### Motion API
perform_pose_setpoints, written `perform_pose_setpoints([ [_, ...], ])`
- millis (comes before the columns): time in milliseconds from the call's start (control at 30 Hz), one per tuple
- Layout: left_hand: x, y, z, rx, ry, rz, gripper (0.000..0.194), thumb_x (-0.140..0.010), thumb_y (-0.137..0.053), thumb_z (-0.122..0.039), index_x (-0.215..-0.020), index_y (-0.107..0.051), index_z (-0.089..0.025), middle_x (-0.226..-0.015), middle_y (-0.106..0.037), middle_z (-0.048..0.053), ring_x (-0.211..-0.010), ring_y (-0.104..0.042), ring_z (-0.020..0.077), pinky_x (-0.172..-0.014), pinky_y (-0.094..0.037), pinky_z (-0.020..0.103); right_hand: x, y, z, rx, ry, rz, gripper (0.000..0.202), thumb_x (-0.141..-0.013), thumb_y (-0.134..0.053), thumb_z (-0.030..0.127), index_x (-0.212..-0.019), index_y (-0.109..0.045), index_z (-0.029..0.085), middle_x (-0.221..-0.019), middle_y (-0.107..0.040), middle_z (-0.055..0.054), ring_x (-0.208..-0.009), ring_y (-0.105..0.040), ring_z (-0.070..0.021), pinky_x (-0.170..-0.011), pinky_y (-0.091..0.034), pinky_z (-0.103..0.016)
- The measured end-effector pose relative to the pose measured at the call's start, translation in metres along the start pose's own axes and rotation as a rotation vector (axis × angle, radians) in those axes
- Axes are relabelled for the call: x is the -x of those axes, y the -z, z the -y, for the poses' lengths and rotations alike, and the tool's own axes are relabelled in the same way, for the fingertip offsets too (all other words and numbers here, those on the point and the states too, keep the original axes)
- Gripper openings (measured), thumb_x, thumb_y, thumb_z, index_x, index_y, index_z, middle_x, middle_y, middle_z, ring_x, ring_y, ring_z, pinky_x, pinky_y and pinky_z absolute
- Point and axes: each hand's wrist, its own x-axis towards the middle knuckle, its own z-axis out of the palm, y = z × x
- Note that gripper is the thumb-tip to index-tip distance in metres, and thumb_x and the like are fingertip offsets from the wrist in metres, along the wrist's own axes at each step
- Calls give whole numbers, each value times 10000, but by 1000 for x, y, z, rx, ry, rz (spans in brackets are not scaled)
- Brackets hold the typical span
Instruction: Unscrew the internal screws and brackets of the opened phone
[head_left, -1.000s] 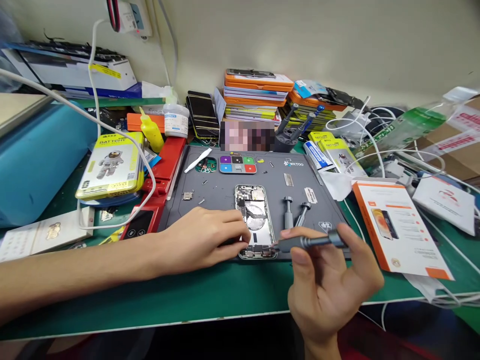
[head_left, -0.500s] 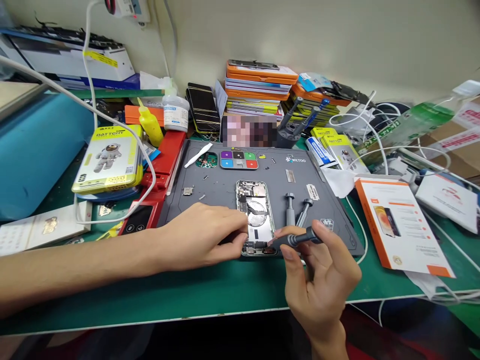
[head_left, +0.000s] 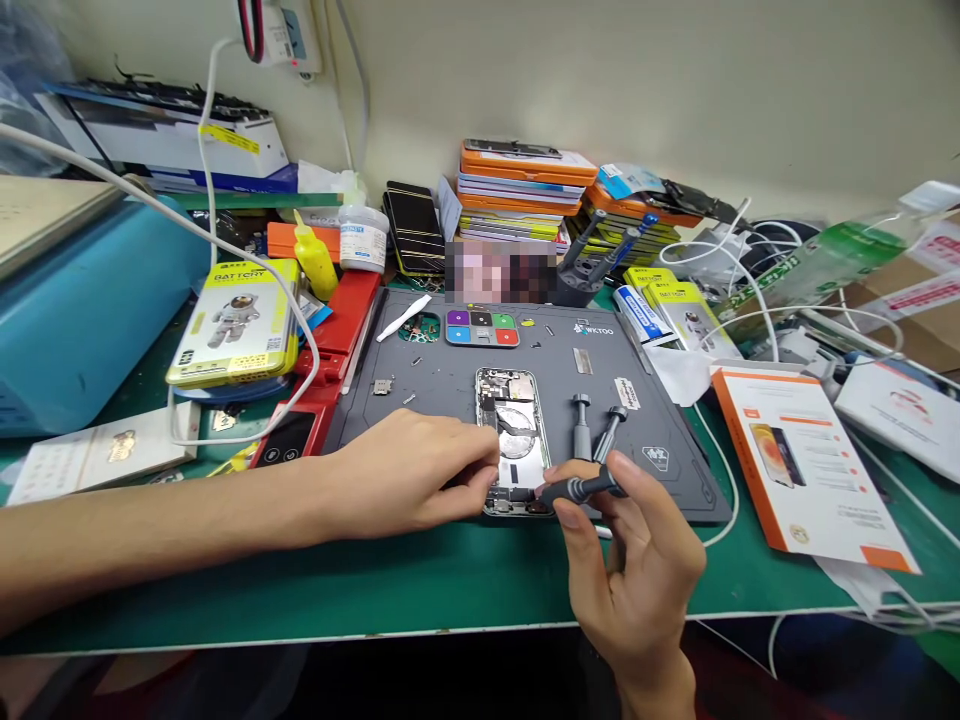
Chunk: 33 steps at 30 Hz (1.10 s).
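An opened phone (head_left: 517,445) with its inner parts bare lies on the dark grey mat (head_left: 442,385). My left hand (head_left: 435,470) rests at the phone's left edge, its fingers curled together; whether anything is between them is hidden. My right hand (head_left: 630,550) grips a dark screwdriver (head_left: 585,487) between thumb and fingers, tilted, with its front end over the phone's lower right part. Two more grey screwdrivers, one of them upright in view (head_left: 581,425), lie on the mat just beyond my right hand.
A coloured screw tray (head_left: 482,328) and a white pry tool (head_left: 403,318) lie at the mat's back. Yellow battery boxes (head_left: 236,320) and a red tool (head_left: 341,340) stand left, an orange-white box (head_left: 810,465) right, with loose white cables.
The view has shifted slightly, so the bench things appear a little lower and further right. My right hand and its screwdriver have moved slightly left relative to the mat. Both hands keep their hold.
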Motion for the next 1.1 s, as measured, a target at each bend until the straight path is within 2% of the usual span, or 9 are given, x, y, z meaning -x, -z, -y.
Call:
perform_pose_setpoints([
  [133, 0, 0, 1, 6, -8, 1, 154, -1059, -488, -260, -915, -535, -227, -856, -709, -26, -729, -649, 150, -597, -345, 287, 0, 0, 0, 7, 72, 9, 832, -822, -792, -71, -1532, -528, 272, -1104, -770, -57, -936, -794, -196, -785, -715, -352],
  [300, 1, 1, -1, 6, -6, -5, 149, -1060, -495, -265, -925, -545, -229, -855, -700, -30, -726, -646, 150, -606, -360, 285, 5, 3, -2, -38, 105, 50, 766, -924, -559, -47, -1628, -420, 223, -1328, -726, -152, -1167, -781, -281, -917, -701, -520],
  [433, 1, 2, -1, 2, 0, 5, 155, -1071, -496, -277, -940, -563, -229, -870, -707, -28, -747, -662, 149, -617, -393, 276, 6, 4, -3, -35, 98, 69, 826, -893, -604, -64, -1638, -404, 232, -1412, -703, -161, -1250, -749, -295, -933, -700, -523],
  [533, 1, 1, 0, 1, -9, 1, 157, -1075, -505, -277, -955, -591, -226, -884, -720, -27, -760, -672, 145, -626, -419, 271, 5, 3, -1, -50, 95, 48, 776, -929, -538, -48, -1646, -391, 209, -1450, -686, -180, -1266, -740, -300, -926, -704, -535],
  [633, 2, -1, 2, 11, -43, -24, 169, -1097, -513, -294, -1018, -643, -221, -936, -732, -16, -795, -685, 139, -648, -447, 262, 4, 1, 1, -16, 59, 24, 783, -937, -650, 17, -1644, -385, 225, -1392, -716, -163, -1229, -758, -295, -899, -722, -499],
  [733, 2, -1, 4, 35, -74, -45, 192, -1118, -535, -309, -1100, -705, -222, -1034, -728, 8, -854, -700, 133, -708, -483, 244, 3, -2, 2, 45, 15, -14, 858, -889, -753, -7, -1626, -408, 264, -1318, -747, -122, -1126, -799, -259, -882, -730, -437],
  [900, 3, 3, 0, 132, -82, -72, 135, -1085, -637, -277, -1096, -759, -221, -1080, -722, 24, -975, -713, 149, -835, -516, 227, 3, -3, 2, -4, -35, -117, 798, -916, -701, -41, -1607, -406, 226, -1202, -745, -120, -1050, -813, -244, -800, -738, -396],
  [1100, -6, 3, -11, 105, -68, -131, 165, -1083, -635, -253, -1099, -796, -223, -1051, -745, 36, -966, -713, 168, -828, -515, 245, -3, -1, 4, -120, -36, -162, 747, -945, -632, -43, -1584, -373, 243, -1152, -715, -102, -1024, -805, -218, -723, -735, -353],
])
